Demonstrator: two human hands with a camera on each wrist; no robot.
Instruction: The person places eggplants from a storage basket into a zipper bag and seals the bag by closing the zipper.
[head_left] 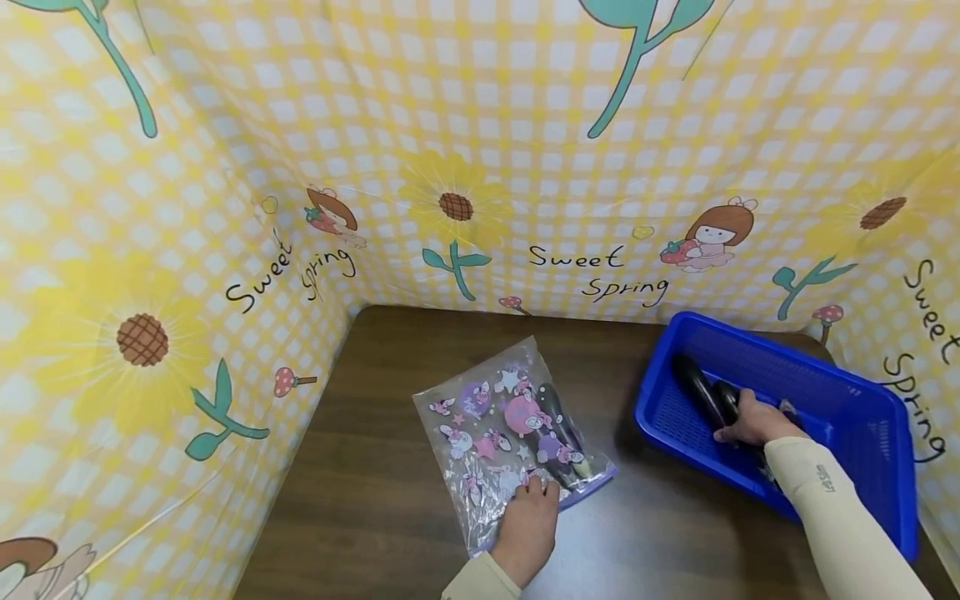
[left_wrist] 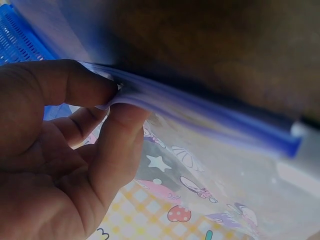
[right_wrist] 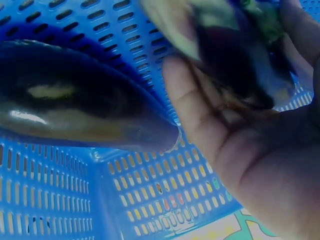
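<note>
A clear zip bag (head_left: 459, 417) with pink and purple cartoon prints lies on the table, a dark eggplant (head_left: 551, 403) showing through its right side. My left hand (head_left: 528, 521) is at the bag's near edge; in the left wrist view, thumb and finger pinch its purple zip strip (left_wrist: 215, 122). Inside the blue basket (head_left: 765, 333), my right hand (head_left: 761, 419) grips an eggplant (right_wrist: 230, 60) near its stem end, with fingers around it. Another glossy eggplant (right_wrist: 75, 100) lies beside it in the basket.
The brown wooden table (head_left: 360, 467) meets a yellow checked cloth (head_left: 480, 158) hung at the back and sides. The basket's raised, slotted walls surround my right hand. A small crumpled clear plastic piece (head_left: 787, 408) shows near the right wrist.
</note>
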